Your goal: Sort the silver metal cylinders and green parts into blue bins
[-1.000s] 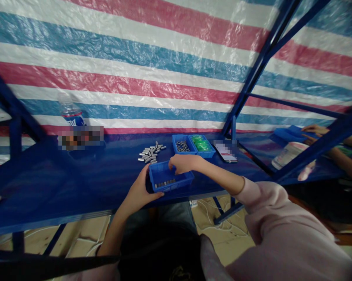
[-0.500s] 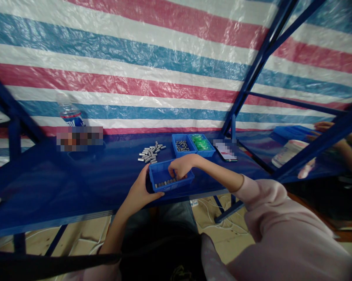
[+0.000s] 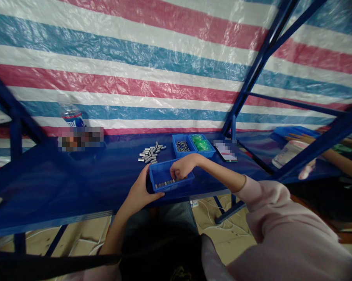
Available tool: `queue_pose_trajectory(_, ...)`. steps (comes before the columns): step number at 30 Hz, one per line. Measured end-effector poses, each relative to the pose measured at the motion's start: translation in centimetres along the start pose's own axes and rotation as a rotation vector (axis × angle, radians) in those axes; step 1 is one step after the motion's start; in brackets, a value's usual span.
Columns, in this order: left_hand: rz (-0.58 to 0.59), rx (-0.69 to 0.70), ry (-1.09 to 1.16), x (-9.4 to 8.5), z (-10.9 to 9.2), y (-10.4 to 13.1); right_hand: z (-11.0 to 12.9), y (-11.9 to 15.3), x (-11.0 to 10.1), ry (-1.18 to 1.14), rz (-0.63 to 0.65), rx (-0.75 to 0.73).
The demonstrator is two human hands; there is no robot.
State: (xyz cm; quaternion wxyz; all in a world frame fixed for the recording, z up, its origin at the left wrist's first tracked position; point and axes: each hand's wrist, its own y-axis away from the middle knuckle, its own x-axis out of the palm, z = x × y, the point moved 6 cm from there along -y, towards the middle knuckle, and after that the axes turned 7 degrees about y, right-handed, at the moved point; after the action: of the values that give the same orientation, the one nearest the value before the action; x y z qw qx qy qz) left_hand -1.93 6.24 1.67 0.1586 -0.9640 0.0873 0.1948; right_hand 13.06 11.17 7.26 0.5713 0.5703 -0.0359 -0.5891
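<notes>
My left hand (image 3: pixel 143 191) grips the left end of a blue plastic bin (image 3: pixel 161 167) at the table's front edge, thumb along its near side. Along the bin's near wall stands a row of small metal cylinders (image 3: pixel 165 184). My right hand (image 3: pixel 183 167) reaches down into the bin's right half with its fingers bent together at the end of the row. Whatever those fingertips pinch is hidden. Behind the bin, a loose pile of silvery metal cylinders (image 3: pixel 151 152) lies on the table.
Two joined blue bins stand behind, one with small metal parts (image 3: pixel 182 146), one with green pieces (image 3: pixel 201 143). A phone (image 3: pixel 226 151) lies right of them. A bottle (image 3: pixel 72 115) stands back left. Past a blue frame post (image 3: pixel 248 78), another person's hands work near a white tub (image 3: pixel 289 153).
My right hand has shifted very slightly within the bin. My left hand and the bin stay put. At the right, the other person's hands have moved leftward over their blue tray.
</notes>
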Motion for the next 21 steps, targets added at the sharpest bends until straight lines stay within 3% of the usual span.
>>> queue_pose_trajectory(5,0.000,0.007,-0.005,0.0,0.1,0.1,-0.3,-0.3,-0.4,0.039,-0.021,0.061)
queue_pose_trajectory(21,0.025,-0.008,0.001,0.1,-0.3,0.3,1.0,-0.7,0.0,0.145,0.033,0.045)
